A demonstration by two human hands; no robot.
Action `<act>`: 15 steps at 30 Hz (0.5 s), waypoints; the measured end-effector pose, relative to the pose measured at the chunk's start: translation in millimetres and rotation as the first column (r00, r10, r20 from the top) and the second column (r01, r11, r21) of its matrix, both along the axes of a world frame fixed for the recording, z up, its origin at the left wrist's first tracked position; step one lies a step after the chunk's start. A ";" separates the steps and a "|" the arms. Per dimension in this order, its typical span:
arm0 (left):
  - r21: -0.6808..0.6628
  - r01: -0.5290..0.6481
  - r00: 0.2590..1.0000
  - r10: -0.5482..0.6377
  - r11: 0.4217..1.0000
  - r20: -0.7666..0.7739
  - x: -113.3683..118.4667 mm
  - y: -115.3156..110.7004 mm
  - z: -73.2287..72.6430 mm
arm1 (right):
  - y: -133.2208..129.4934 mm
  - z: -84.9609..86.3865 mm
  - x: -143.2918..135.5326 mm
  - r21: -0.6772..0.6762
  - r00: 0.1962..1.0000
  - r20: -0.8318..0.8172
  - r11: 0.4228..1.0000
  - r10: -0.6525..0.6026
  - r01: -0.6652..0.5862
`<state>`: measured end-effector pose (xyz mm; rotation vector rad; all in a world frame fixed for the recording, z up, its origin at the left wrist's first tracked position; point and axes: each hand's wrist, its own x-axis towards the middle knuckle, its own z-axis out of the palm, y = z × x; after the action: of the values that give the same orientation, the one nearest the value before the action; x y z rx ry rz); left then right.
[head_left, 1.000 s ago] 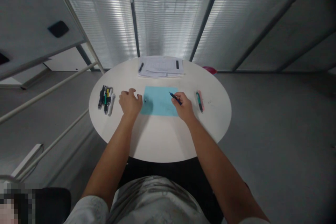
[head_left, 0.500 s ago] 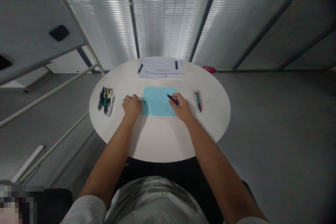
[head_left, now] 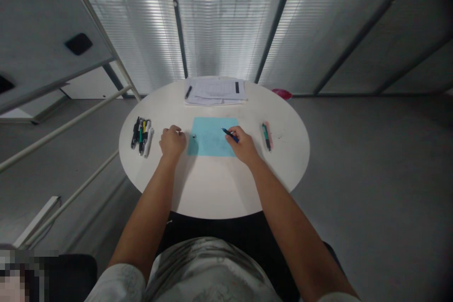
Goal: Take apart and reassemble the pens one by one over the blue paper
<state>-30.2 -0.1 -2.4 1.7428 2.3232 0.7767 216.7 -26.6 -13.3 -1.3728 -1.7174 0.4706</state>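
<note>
Firmly within right hand (head_left: 243, 146): blue pen (head_left: 230, 135)

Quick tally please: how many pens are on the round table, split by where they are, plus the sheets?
Pens in the left cluster: about 4, overlapping
Green and pink pens on the right: 2
Blue pen in right hand: 1
Black pen on white papers: 1
Light-blue paper sheet: 1
Total: about 9

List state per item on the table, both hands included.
right hand: grip closed on blue pen, tip over the sheet
blue pen: held, slanted
left hand: curled on the table beside the sheet's left edge, grip unclear
blue sheet: flat
small dark object: lying on the sheet's left edge
pen row: lying side by side, left
green pen: lying, right
paper stack: flat, far edge
</note>
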 end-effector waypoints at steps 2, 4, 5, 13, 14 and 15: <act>0.034 0.050 0.999 -0.050 0.998 0.005 0.2 1.0 -1.2 | -0.3 0.3 -0.6 0.001 1.000 0.005 1.000 0.002 -0.002; 0.047 0.121 0.993 -0.121 0.991 -0.011 4.8 1.5 -2.6 | -0.6 0.5 -0.9 0.002 1.000 0.011 1.000 0.002 -0.002; 0.046 0.157 0.987 -0.156 0.986 -0.025 8.2 1.4 -3.2 | -0.5 0.5 -0.7 0.003 1.000 0.011 1.000 0.000 0.000; -0.035 0.272 0.956 -0.274 0.962 -0.105 21.2 -1.5 -4.7 | 3.1 0.0 6.5 0.054 0.994 -0.063 0.995 -0.085 0.088; -0.037 0.273 0.955 -0.275 0.961 -0.110 20.6 -1.3 -5.1 | 3.1 0.0 6.7 0.052 0.995 -0.060 0.995 -0.082 0.085; -0.036 0.271 0.955 -0.273 0.962 -0.112 20.0 -1.0 -5.4 | 2.9 0.1 6.5 0.049 0.996 -0.052 0.996 -0.073 0.076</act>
<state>-10.2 -1.1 -7.8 2.0913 2.0825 0.6169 223.2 -23.7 -13.2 -1.3721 -1.6216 0.4131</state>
